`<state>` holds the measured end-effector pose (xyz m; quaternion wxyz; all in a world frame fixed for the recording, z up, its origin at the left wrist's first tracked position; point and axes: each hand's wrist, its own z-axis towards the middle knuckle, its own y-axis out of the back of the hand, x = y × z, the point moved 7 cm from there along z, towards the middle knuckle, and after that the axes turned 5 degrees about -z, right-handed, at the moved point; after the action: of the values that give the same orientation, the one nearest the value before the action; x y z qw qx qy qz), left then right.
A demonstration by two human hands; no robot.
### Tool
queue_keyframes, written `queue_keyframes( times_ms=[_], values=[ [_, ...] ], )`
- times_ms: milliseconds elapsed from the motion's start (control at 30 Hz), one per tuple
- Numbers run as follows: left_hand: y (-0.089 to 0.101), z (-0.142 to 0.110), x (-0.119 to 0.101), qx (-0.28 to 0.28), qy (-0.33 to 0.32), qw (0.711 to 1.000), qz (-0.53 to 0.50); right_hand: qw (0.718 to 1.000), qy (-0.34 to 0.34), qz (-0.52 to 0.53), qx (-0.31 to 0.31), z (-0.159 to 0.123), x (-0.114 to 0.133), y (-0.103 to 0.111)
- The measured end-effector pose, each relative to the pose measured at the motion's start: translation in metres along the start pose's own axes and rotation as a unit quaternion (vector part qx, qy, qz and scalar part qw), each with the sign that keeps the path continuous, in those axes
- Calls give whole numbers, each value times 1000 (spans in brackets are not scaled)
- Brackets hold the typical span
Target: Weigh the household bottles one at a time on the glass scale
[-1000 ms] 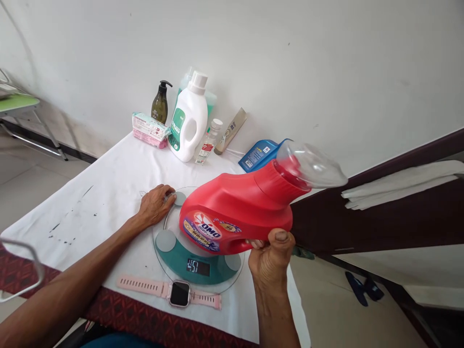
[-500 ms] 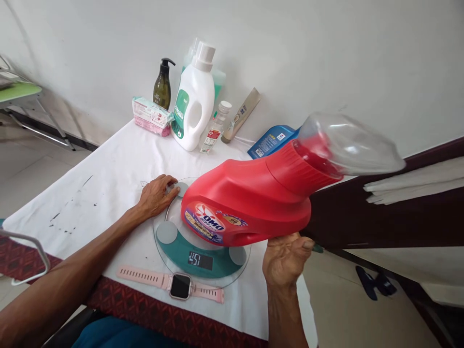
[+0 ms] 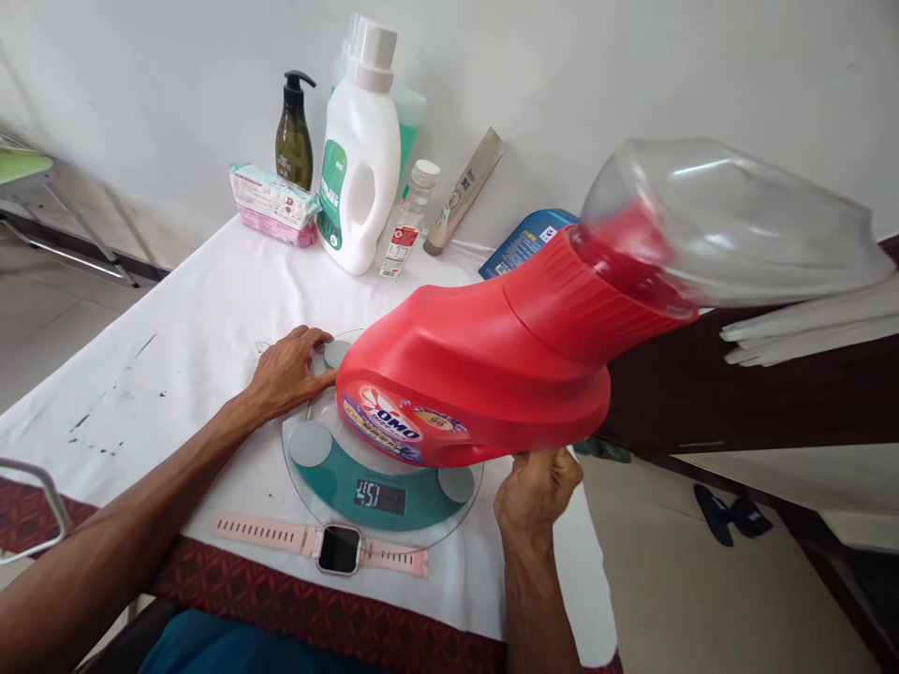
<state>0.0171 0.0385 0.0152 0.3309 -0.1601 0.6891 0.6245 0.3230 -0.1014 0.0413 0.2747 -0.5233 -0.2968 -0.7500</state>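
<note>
Pink-strapped smartwatch up front, then my right hand, fist closed on the underside of a tipped red OMO bottle, which leans above it over the glass scale. Left hand rests loosely open on the scale's edge.

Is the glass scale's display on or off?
On: the glass scale has pale characters lit on its dark display; the exact reading is unclear.

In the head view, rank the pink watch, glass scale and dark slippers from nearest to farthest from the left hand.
1. Glass scale: touched by the left hand.
2. Pink watch: toward the wearer.
3. Dark slippers: far right, on the floor.
</note>
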Motion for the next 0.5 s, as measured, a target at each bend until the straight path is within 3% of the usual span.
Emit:
queue_keyframes(
  times_ms=[500],
  values=[
    [-3, -1, 3, -12, -18, 1000, -17, 997, -11, -6, -71, 2, -17, 8]
  ],
)
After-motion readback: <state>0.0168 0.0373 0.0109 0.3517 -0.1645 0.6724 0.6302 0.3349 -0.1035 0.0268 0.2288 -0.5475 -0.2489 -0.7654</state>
